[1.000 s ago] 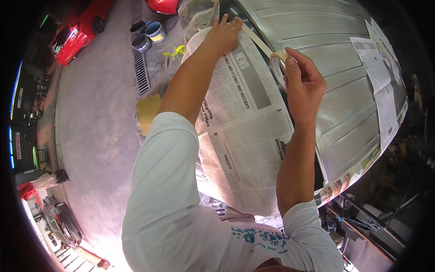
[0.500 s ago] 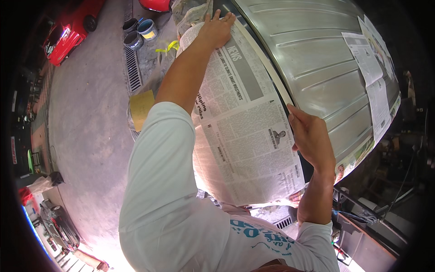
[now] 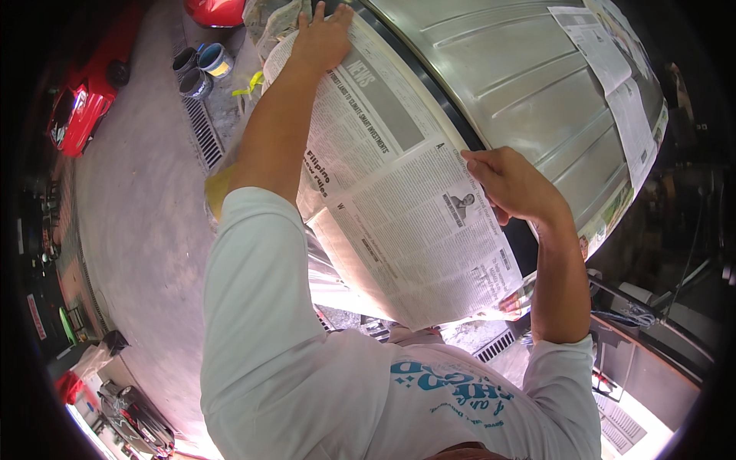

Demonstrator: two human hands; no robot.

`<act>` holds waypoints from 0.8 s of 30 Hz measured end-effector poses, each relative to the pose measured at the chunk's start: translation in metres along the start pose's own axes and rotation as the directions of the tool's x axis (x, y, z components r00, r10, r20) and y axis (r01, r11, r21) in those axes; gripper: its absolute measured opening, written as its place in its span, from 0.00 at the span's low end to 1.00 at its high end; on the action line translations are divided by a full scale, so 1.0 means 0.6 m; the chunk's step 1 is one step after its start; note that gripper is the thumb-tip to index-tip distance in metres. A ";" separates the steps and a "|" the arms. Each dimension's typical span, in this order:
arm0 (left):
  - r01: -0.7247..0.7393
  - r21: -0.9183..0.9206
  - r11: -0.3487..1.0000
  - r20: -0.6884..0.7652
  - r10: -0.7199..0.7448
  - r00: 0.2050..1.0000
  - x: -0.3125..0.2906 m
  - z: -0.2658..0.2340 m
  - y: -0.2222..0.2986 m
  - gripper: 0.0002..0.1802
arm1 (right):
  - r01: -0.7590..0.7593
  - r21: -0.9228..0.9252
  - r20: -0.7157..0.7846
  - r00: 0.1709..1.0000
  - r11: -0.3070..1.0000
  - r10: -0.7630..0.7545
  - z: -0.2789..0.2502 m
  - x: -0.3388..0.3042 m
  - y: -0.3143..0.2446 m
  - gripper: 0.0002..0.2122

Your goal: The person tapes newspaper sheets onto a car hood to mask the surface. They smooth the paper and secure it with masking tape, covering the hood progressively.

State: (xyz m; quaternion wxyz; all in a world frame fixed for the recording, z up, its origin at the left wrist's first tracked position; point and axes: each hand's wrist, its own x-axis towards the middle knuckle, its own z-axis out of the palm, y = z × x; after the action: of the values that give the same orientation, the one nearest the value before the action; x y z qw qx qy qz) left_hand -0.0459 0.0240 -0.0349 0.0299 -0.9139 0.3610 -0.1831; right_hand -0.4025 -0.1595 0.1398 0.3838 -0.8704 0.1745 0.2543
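My left hand (image 3: pixel 322 44) is spread flat, fingers apart, on the upper end of the newspaper (image 3: pixel 399 207). My right hand (image 3: pixel 520 185) is curled, fingertips at the sheet's right edge; what it encloses, I cannot tell. Pale tape (image 3: pixel 426 93) runs up that edge. The newspaper lies along the ribbed silver panel's (image 3: pixel 491 84) left edge; more printed sheets (image 3: pixel 630 123) lie by its right edge.

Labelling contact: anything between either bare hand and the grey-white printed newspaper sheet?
Nothing visible. The bare left hand lies directly on the far end of the grey-white printed newspaper sheet; the bare right hand is at its right edge. What lies beneath the right hand is hidden.
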 end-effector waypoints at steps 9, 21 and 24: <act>-0.001 -0.010 1.000 -0.011 0.001 1.000 0.003 0.010 -0.002 0.36 | -0.070 -0.004 -0.002 0.998 0.998 0.070 0.003 0.019 -0.002 0.18; 0.029 -0.163 0.986 0.032 -0.024 0.999 -0.012 -0.030 0.019 0.36 | -0.108 -0.017 -0.004 0.994 0.994 0.108 0.005 0.032 -0.002 0.20; 0.015 -0.142 0.990 0.039 -0.010 0.999 -0.021 -0.038 0.016 0.35 | -0.125 -0.014 -0.015 0.992 0.992 0.125 0.008 0.029 -0.008 0.20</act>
State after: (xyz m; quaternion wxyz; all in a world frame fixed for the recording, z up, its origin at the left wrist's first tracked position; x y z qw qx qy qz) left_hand -0.0688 0.0271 -0.0197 -0.0297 -0.9193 0.3668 -0.1395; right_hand -0.3876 -0.1547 0.1297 0.3595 -0.8623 0.2294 0.2731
